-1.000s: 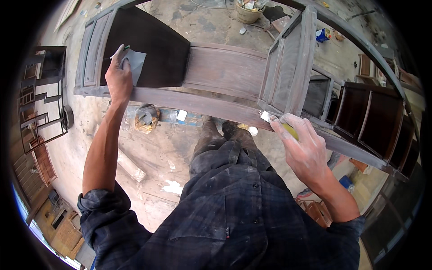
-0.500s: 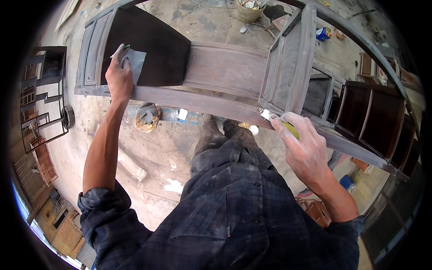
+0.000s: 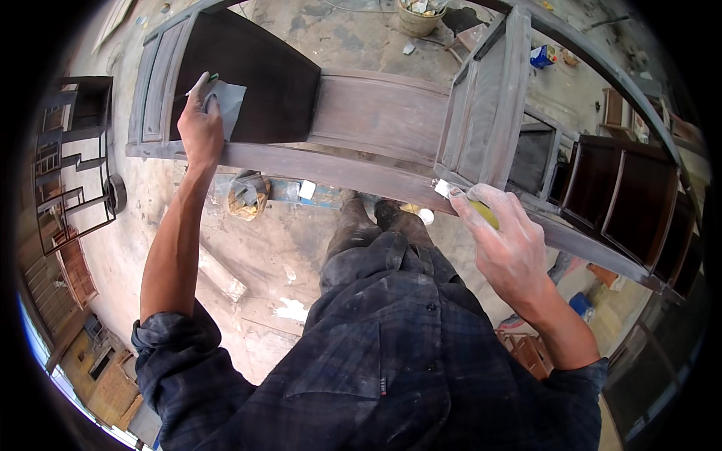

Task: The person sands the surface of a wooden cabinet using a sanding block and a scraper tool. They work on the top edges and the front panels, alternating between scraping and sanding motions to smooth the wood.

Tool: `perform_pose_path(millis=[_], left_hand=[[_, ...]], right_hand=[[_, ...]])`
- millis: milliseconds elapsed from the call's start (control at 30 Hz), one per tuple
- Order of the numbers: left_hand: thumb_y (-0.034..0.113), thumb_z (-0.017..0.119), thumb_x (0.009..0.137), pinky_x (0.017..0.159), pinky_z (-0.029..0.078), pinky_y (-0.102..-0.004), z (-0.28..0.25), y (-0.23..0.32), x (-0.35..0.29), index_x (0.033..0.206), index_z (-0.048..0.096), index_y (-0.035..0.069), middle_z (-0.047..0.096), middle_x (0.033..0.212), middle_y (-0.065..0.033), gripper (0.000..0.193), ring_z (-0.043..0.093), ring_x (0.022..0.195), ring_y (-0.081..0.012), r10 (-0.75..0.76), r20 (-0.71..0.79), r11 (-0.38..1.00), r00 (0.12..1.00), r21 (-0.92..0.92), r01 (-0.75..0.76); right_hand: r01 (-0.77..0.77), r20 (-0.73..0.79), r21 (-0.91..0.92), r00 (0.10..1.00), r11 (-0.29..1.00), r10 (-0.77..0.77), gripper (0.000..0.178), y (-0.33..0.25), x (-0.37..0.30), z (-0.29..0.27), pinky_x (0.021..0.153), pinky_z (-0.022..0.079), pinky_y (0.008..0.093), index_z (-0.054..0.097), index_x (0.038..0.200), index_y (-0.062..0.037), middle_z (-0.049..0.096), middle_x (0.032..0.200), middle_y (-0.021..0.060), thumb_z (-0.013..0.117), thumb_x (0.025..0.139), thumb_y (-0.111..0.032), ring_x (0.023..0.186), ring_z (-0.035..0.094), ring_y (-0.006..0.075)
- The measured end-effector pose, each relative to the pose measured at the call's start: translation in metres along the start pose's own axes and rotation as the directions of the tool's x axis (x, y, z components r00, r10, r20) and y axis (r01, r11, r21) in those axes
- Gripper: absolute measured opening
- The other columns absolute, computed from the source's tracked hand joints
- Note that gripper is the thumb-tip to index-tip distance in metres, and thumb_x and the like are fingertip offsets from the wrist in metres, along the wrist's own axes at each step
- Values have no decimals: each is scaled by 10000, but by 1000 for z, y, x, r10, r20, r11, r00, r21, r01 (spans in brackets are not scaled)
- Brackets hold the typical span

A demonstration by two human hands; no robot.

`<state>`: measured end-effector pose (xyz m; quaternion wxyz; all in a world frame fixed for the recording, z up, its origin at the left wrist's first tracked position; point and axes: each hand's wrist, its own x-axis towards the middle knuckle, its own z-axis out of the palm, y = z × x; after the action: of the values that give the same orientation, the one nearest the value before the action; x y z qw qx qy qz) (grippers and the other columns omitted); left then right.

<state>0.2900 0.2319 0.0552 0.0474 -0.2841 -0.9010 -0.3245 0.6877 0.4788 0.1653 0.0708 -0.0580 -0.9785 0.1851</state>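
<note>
My left hand (image 3: 201, 124) is closed on a pale grey sheet of paper (image 3: 229, 105), which hangs beside its fingers. A slim green-ended stick (image 3: 213, 77) also pokes out of this hand, above the dark panel of a wooden furniture frame (image 3: 380, 109). Dusted with white powder, my right hand (image 3: 513, 240) grips a putty knife by its yellow-green handle (image 3: 484, 214). White paste covers the knife's tip (image 3: 443, 189), which is at the frame's near rail (image 3: 338, 174); whether it touches the wood I cannot tell.
Under the rail are a yellowish bag (image 3: 247, 197) and a small white lid (image 3: 426, 216). A bucket of scraps (image 3: 419, 19) and a blue can (image 3: 540, 56) stand beyond the frame. Dark cabinet panels (image 3: 639, 199) lie at the right, and a black metal frame (image 3: 75, 161) at the left.
Hardly anything differs. The putty knife's tip has shifted very slightly left along the rail, while my left hand keeps its place.
</note>
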Motion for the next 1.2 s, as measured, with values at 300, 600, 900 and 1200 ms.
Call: perform_pose_path(millis=[300, 600, 900, 1200], left_hand=[[40, 592, 953, 984, 511, -355, -1, 0, 0, 1401, 594, 108, 719, 1241, -135, 453, 695, 1136, -282, 2, -4, 1000, 1000, 11, -2], [37, 588, 955, 1006, 501, -351, 0, -2, 1, 1404, 587, 97, 718, 1252, -125, 453, 685, 1160, -275, 7, 4, 1000, 1000, 7, -7], [22, 578, 947, 1024, 491, -345, -1, 1, 0, 1404, 586, 93, 716, 1257, -124, 462, 678, 1175, -275, 8, 8, 1000, 1000, -2, -8], [32, 591, 947, 1041, 478, -329, -1, 0, 1, 1407, 583, 88, 710, 1277, -112, 464, 667, 1200, -251, -12, 15, 1000, 1000, 13, 12]], right_hand=[[-1, -10, 6, 1000, 1000, 1, 472, 0, -4, 1, 591, 533, 350, 693, 1228, -34, 624, 1102, 112, 715, 757, -3, 842, 616, 259], [-12, 15, 1, 1000, 1000, 12, 492, 0, -1, -1, 586, 544, 350, 698, 1221, -35, 627, 1095, 106, 685, 734, 38, 847, 622, 268], [-14, -36, 15, 999, 1000, 14, 487, 0, -14, 0, 641, 557, 342, 707, 1233, -50, 629, 1104, 114, 685, 752, 20, 875, 636, 270], [-10, -29, -11, 1000, 1000, 10, 422, 0, -5, 1, 622, 545, 338, 713, 1204, -54, 629, 1115, 107, 734, 783, -42, 858, 633, 256]])
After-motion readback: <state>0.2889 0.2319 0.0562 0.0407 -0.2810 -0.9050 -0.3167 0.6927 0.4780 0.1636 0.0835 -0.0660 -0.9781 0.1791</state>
